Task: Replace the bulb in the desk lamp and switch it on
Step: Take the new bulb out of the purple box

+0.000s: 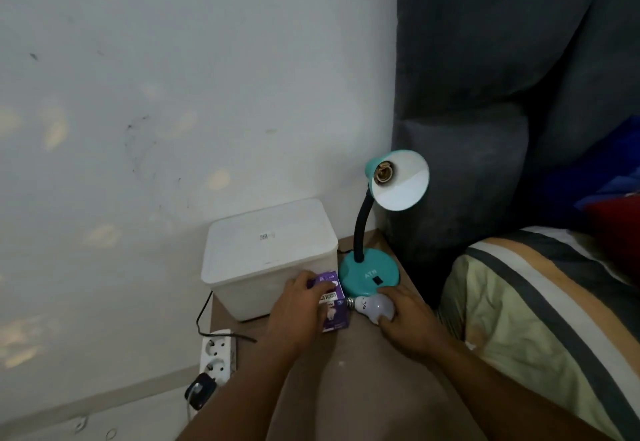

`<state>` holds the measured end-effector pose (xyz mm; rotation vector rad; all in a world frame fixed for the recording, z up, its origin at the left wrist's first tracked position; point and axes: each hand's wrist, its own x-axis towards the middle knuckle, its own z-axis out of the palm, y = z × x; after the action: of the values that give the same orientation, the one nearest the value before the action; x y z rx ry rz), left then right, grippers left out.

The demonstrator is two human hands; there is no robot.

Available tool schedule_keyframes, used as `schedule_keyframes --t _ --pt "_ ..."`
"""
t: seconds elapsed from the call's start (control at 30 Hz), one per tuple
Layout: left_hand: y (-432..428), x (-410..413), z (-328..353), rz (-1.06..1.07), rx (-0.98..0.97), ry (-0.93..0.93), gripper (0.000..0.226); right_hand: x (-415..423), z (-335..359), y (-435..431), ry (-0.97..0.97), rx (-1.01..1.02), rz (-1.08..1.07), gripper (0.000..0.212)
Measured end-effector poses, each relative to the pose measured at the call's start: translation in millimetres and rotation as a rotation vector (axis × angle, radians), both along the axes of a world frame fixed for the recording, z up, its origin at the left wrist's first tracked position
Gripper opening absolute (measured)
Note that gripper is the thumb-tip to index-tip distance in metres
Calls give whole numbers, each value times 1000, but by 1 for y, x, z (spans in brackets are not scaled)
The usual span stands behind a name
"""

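Note:
A teal desk lamp (369, 272) stands on a small brown table (356, 371), its shade (401, 181) turned toward me with an empty socket (383, 174) inside. My left hand (296, 305) grips a purple bulb box (334, 305) lying in front of the lamp base. My right hand (407, 319) holds a white bulb (375, 307) resting on the table, its metal screw base pointing left toward the box. A black rocker switch (377, 280) sits on the lamp base.
A white lidded plastic bin (270, 253) stands left of the lamp against the wall. A white power strip (218, 354) with a black plug lies on the floor at the left. A grey curtain and a bed with a striped pillow (536, 302) are on the right.

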<state>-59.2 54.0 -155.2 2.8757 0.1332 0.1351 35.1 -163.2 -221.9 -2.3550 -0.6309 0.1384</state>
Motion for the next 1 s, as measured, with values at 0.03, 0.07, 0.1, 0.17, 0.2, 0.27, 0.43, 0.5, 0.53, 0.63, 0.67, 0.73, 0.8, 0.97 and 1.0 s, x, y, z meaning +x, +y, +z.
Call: schedule_keyframes --t 0.03,0.07,0.1,0.17,0.2,0.27,0.43,0.5,0.53,0.63,0.67,0.73,0.8,0.97,1.0 --pt "1 -1 0 1 -21 3 51 1 1 1 4 -8 6 54" --pt "1 -2 1 1 -28 4 51 1 1 2 19 -17 5 55" --pt "2 -3 2 -1 -27 1 50 2 0 3 27 -19 3 56" --pt "5 -4 7 -6 -2 7 49 1 -1 5 62 -37 -16 62" --pt "6 -4 9 -6 17 18 51 1 -1 4 82 -48 -29 66" --pt "9 -7 14 5 -1 68 60 -2 2 5 89 -34 -66 69" --pt "16 -17 20 66 -182 207 85 -17 30 16 -115 77 -97 63" --pt "17 -20 21 70 -180 222 81 -33 39 27 -54 34 13 72" --pt "18 -20 22 73 -186 223 78 -41 38 34 11 -3 65 79" --pt "19 -21 22 68 -238 227 68 -66 29 53 93 32 182 75" --pt "19 -22 23 60 -261 232 68 -73 25 58 123 90 194 75" --pt "18 -26 25 40 -278 234 73 -84 17 67 193 178 150 80" --pt "18 -30 26 22 -234 245 83 -91 10 75 204 217 85 75" --pt "16 -34 26 -78 -131 290 66 -91 1 79 152 188 61 58" --pt "15 -33 26 -76 -143 285 66 -89 -1 78 137 184 60 58"
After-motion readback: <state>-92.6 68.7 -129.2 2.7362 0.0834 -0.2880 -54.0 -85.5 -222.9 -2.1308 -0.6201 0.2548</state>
